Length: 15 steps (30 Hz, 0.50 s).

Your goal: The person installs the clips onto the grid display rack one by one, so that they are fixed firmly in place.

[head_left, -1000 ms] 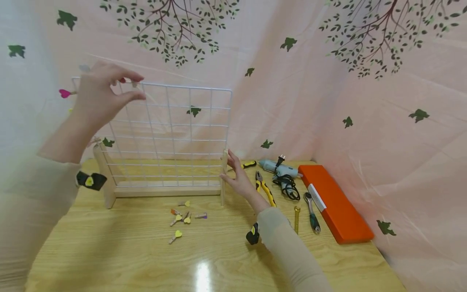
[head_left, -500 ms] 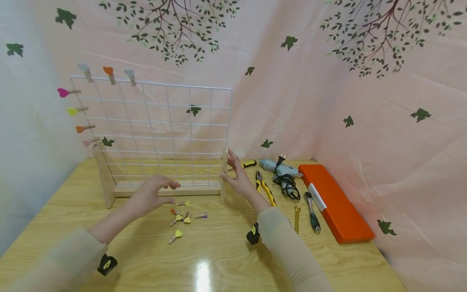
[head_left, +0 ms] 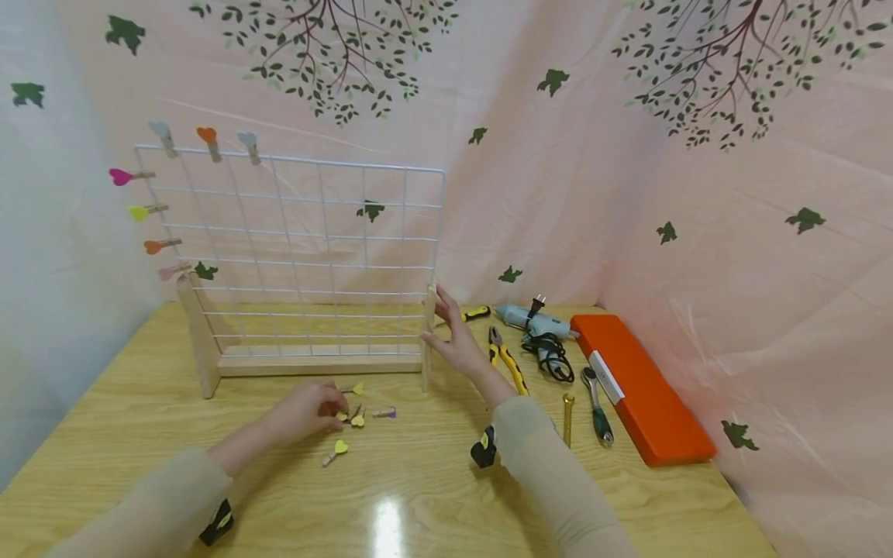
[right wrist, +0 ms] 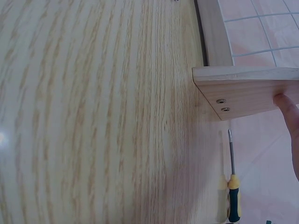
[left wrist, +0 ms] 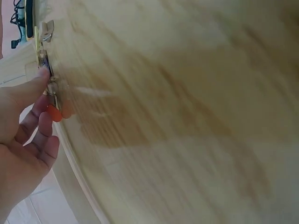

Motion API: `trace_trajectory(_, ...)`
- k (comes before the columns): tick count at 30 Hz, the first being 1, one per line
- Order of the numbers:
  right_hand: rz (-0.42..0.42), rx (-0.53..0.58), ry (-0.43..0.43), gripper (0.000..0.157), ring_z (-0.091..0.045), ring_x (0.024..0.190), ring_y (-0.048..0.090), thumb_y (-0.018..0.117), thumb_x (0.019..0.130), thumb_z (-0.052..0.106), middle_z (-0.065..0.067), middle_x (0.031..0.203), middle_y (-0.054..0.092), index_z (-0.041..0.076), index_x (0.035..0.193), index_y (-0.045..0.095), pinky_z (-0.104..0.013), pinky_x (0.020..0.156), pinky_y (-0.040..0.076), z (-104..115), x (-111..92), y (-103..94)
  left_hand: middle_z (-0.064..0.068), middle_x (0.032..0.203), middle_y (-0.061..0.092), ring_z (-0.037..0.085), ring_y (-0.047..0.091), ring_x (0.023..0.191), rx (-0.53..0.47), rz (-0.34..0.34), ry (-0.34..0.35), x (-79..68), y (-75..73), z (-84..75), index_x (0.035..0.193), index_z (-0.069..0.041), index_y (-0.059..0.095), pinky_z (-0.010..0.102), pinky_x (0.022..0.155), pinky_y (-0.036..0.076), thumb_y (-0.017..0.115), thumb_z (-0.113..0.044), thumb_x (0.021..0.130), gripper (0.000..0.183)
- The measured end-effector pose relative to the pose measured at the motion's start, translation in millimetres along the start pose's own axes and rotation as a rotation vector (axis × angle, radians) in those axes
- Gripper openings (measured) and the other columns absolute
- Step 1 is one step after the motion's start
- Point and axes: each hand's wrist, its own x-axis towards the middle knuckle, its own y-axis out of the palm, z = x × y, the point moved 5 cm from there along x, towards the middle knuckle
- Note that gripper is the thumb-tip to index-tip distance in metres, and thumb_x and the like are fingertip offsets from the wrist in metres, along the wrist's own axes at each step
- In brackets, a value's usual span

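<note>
Backdrop: pink cloth (head_left: pixel 579 194) printed with leaves and branches, behind your wood-grain table (head_left: pixel 293 511).
Left hand (head_left: pixel 303 415): down at the loose clips, thumb and fingers partly curled with a gap showing between them; you can't tell whether it has hold of one.
Orange-heart clip (left wrist: pixel 54 113): right at your left fingertips, in front of the rack.
Right hand (head_left: pixel 456 349): thumb and fingers round the right upright (right wrist: pixel 247 95), gripping it.
Loose clips (head_left: pixel 358 421): yellow hearts beside your left hand, one purple clip (head_left: pixel 385 413) further right, another yellow one (head_left: pixel 340 448) nearer you.
Wire rack (head_left: pixel 321 163): white grid, upright in its wooden base.
Clips on the top bar (head_left: pixel 208 136): orange between two pale blue, toward the left.
Clips down the left edge (head_left: pixel 138 213): magenta, yellow, orange, pale pink.
Right of your right hand: pliers (head_left: pixel 516 373), glue gun (head_left: pixel 547 323), gold wrench (head_left: pixel 568 422), ratchet (head_left: pixel 599 420).
Past the tools: orange box (head_left: pixel 652 403).
Behind that hand: screwdriver (right wrist: pixel 233 201).
</note>
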Motion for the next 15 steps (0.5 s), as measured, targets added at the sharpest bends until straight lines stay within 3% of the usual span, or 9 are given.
trace_trajectory(6,0.005,-0.004,0.017,0.078,-0.033,0.128,0.028,0.057,0.085,0.003,-0.019,0.143,0.021,0.012,0.143,0.005,-0.053,0.088,0.04,-2,0,0.7,-0.007,0.077,0.053,0.003,0.051,0.067,0.023,-0.006,0.008,-0.2,2.1,0.3,0.08,-0.015,0.063,0.019,0.058,0.045,0.074,-0.016,0.071,0.014)
trace_trajectory(9,0.006,-0.017,0.029,0.078,-0.032,0.129,0.028,0.057,0.085,0.004,-0.018,0.144,0.022,0.013,0.143,0.005,-0.051,0.088,0.041,-3,-1,0.8,-0.006,0.077,0.053,0.002,0.048,0.065,-0.017,0.007,-0.007,-0.9,-0.7,-1.3,0.079,-0.014,0.06,0.018,0.056,0.044,0.072,-0.013,0.072,0.014)
trace_trajectory(12,0.006,-0.023,0.038,0.078,-0.031,0.129,0.028,0.057,0.085,0.005,-0.017,0.144,0.021,0.014,0.143,0.005,-0.048,0.086,0.044,-3,-1,0.6,-0.006,0.075,0.054,0.002,0.047,0.062,-0.044,-0.023,-0.019,0.2,-13.9,-7.6,0.079,-0.013,0.059,0.018,0.052,0.043,0.071,-0.01,0.073,0.014)
trace_trajectory(15,0.007,-0.013,0.038,0.078,-0.032,0.129,0.027,0.057,0.085,0.004,-0.018,0.144,0.021,0.014,0.143,0.005,-0.049,0.083,0.045,-2,-1,0.1,-0.007,0.07,0.054,0.003,0.047,0.058,-0.039,-0.074,-0.039,5.7,-39.6,-20.1,0.079,-0.015,0.058,0.02,0.048,0.041,0.07,-0.011,0.075,0.014)
